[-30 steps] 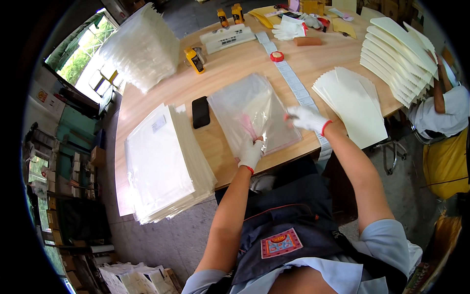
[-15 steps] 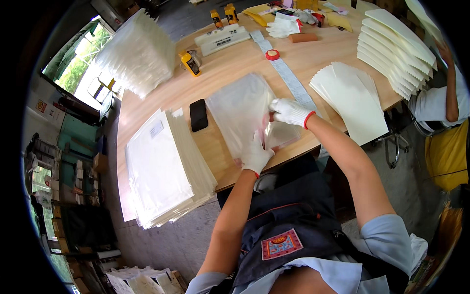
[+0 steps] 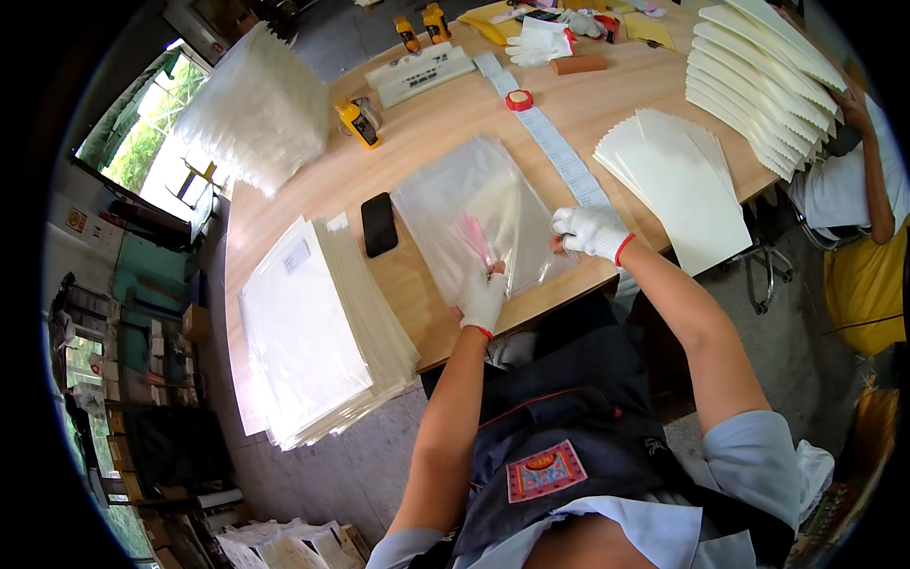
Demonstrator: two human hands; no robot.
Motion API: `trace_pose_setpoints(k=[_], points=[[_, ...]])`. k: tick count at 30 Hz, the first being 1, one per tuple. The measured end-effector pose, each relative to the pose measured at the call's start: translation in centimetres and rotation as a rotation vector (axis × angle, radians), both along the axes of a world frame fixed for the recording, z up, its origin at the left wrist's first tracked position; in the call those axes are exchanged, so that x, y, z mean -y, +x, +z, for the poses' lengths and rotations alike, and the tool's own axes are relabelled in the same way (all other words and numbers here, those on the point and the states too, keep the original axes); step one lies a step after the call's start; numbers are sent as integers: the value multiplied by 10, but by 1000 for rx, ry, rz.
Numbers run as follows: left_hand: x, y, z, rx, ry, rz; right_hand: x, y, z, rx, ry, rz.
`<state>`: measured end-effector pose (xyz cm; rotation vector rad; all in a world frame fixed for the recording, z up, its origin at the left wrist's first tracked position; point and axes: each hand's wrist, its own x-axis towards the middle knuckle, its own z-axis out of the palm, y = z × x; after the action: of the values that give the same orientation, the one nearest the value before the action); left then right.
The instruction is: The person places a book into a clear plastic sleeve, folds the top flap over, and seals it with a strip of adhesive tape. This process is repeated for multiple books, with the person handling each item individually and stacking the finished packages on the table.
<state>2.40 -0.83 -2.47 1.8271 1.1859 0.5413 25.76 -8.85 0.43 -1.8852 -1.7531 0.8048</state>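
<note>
Clear plastic bags (image 3: 445,204) lie in a flat pile on the wooden table in front of me, with rumpled film toward their near right part. My left hand (image 3: 482,298), in a white knit glove with bare fingertips, pinches the film at the pile's near edge. A pinkish patch shows through the plastic just beyond those fingers. My right hand (image 3: 591,234), gloved the same way, is at the pile's right edge with its fingers curled together. Whether film is between them is hidden. A black phone (image 3: 379,225) rests left of the pile.
Left of the phone stands a thick stack of bagged white sheets (image 3: 303,332). White cards (image 3: 678,185) lie fanned at the right, near a long paper strip (image 3: 555,147) with a red round object (image 3: 518,100) on it. Beyond the table's right edge, another person's arm (image 3: 877,171) shows.
My right hand has drawn away from the left, toward the right edge of the bags. My left hand has shifted slightly left and stays on the film, which now lies flatter.
</note>
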Motion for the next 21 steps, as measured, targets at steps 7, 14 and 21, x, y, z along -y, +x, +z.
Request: trace_pose_setpoints(k=[7, 14, 21], points=[[8, 3, 11, -64, 347, -159, -35, -19, 42, 119, 110, 12], [-6, -2, 5, 200, -171, -11, -49, -49, 40, -371, 536, -406], [-32, -15, -24, 379, -346, -85, -31, -114, 25, 50, 24, -541]])
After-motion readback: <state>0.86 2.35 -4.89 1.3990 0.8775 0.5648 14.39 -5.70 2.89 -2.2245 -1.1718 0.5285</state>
